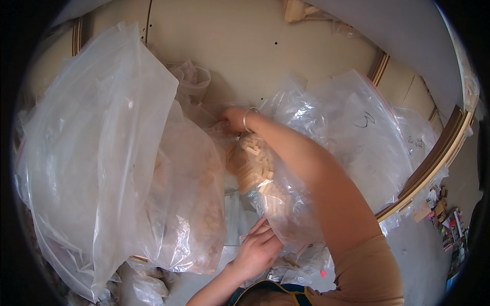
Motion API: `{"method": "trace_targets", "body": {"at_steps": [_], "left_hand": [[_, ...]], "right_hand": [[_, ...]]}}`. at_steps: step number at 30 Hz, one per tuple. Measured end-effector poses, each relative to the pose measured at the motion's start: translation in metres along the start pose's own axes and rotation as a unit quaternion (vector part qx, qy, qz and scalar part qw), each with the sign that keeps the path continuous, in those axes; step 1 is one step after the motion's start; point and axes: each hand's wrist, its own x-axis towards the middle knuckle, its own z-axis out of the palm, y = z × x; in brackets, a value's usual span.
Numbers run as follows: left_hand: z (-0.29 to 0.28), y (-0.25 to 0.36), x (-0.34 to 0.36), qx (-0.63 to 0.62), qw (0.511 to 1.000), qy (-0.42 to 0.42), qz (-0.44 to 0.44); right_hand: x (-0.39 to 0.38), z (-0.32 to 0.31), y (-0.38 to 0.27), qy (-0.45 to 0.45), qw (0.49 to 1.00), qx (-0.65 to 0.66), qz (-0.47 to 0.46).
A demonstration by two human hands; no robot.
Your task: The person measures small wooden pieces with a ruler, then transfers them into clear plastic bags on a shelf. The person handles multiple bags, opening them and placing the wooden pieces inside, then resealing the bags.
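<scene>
A clear plastic bag (301, 204) full of small light wooden pieces (258, 163) stands between my two arms. My left hand (259, 250) is at its near lower end, fingers curled closed against the plastic. Reaching across over the bag, my right hand (236, 118), with a bracelet at the wrist, is at its far end among crumpled plastic. The plastic and the hand itself hide most of those fingers, so their grip cannot be made out. Just left of the hands sits another clear bag (196, 214) with tan pieces showing dimly through it.
A large cloudy plastic bag (97, 153) fills the left side. On the right lies a zip bag (357, 127) with a red seal and a handwritten mark. Behind is a beige board surface (219, 35); a curved brown edge (434, 163) runs at right. Small clutter (449, 222) lies on the floor beyond.
</scene>
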Motion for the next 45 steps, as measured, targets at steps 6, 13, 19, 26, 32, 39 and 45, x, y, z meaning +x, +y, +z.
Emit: {"method": "trace_targets", "body": {"at_steps": [6,13,19,26,32,39,45], "left_hand": [[-0.002,0.001,0.0,0.021,1.0,-0.017,-0.008],[0.004,0.0,0.0,0.03,1.0,-0.001,-0.004],[0.0,0.001,0.0,0.002,1.0,-0.009,-0.008],[0.002,0.001,0.002,0.019,1.0,0.02,0.001],[0.001,0.006,0.009,0.013,1.0,0.015,-0.008],[0.001,0.008,0.005,0.027,0.999,0.025,-0.02],[0.002,0.007,0.005,0.039,0.999,0.033,-0.003]], "right_hand": [[-0.062,-0.039,-0.011,-0.044,0.895,0.442,-0.035],[-0.052,-0.061,-0.027,0.044,0.999,-0.008,-0.007],[-0.011,0.007,-0.039,-0.179,0.98,-0.068,0.044],[-0.032,-0.02,-0.057,-0.258,0.965,0.036,0.021],[-0.046,-0.006,-0.08,-0.211,0.974,-0.05,-0.063],[-0.063,-0.087,-0.023,-0.115,0.965,0.217,0.096],[-0.138,-0.116,-0.016,-0.099,0.783,0.614,-0.023]]}}
